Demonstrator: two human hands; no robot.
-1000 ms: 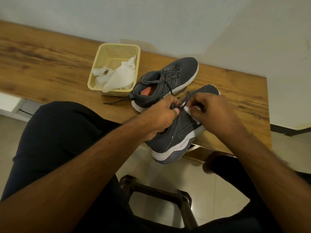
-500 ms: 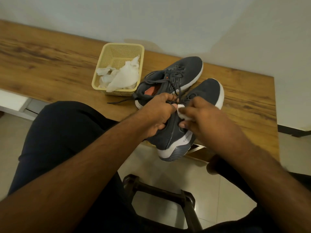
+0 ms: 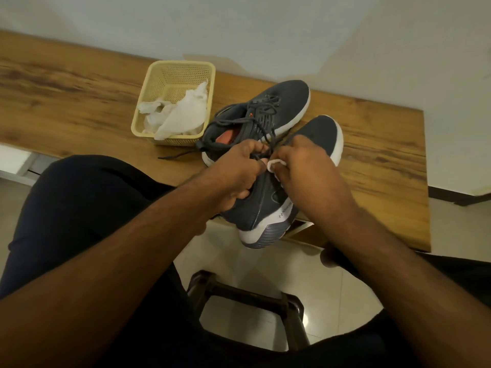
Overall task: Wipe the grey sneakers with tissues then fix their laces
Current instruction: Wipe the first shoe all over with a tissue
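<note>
Matt knit-cloth sneakers (image 3: 281, 107), woven plastic basket (image 3: 170, 78) (crumpled paper inside), grained wood table (image 3: 66, 102).

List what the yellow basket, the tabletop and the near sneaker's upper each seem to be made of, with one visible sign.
Yellow basket: likely moulded plastic, matt; its walls are a regular perforated grid.
Tabletop: wood or wood-look laminate, smooth with slight sheen; streaky brown grain. Which one cannot be told.
Near sneaker: grey upper looks like knit or mesh fabric, matt, over a white rubbery sole.
</note>
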